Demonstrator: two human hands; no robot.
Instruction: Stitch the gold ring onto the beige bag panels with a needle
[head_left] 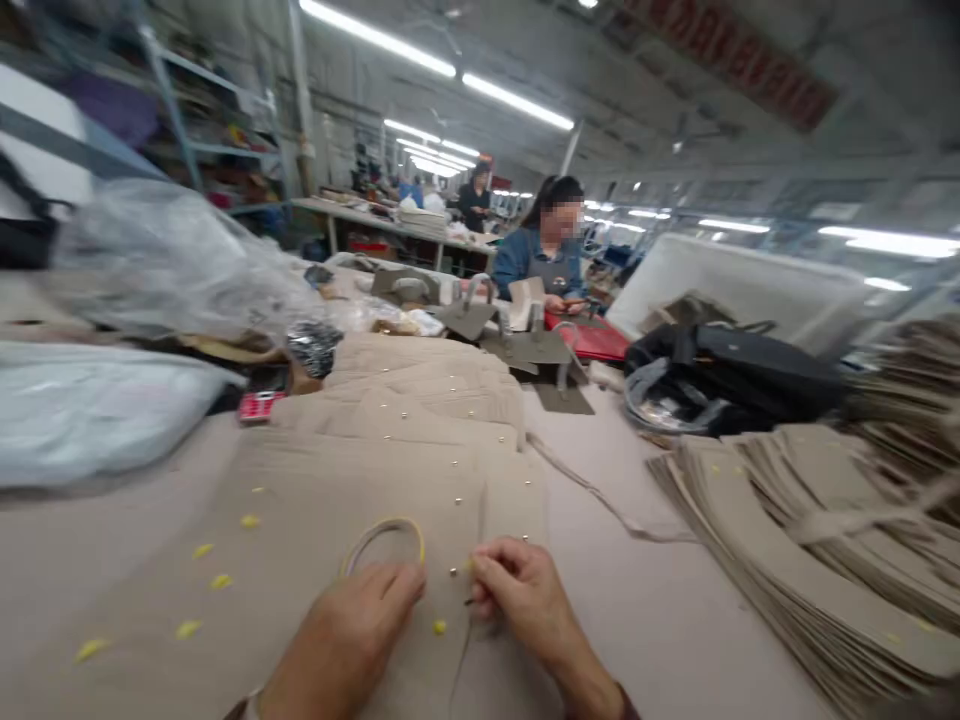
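My left hand [360,620] rests on a beige panel [315,520] at the bottom centre, its fingers curled, beside a thin yellowish loop [384,538] lying on the panel. My right hand [517,595] is closed in a pinch on something small and dark at the panel's edge; I cannot make it out. Small metal studs [454,572] and yellow bits [439,627] dot the panel near both hands. More beige panels [420,390] with studs lie overlapped beyond it.
A fanned stack of beige pieces [810,540] fills the right. Black bags [735,375] lie behind it. Clear plastic bags [157,260] and a white bundle [90,410] sit left. A person [551,255] works at the table's far end, near grey pieces [525,345] and a red item [592,340].
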